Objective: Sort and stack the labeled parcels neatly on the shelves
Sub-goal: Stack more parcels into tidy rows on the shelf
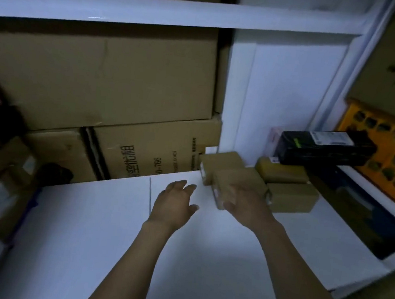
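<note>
Left hand (177,203) near centre: fingers straight, spread apart, low over white flat shelf board (88,223); contact unclear. Right hand (246,203) at its 3 o'clock: blurred fingers draped over small brown cardboard parcel (237,177), thumb at near end. Parcel sits on board, touching similar brown parcels (292,198) at 2 o'clock. Long black labelled box (324,148) lies atop those. Large brown cartons (102,75) at 11 o'clock, farthest.

dim, bluish | soft blur (right hand (244,202)) | edges bowed
</note>
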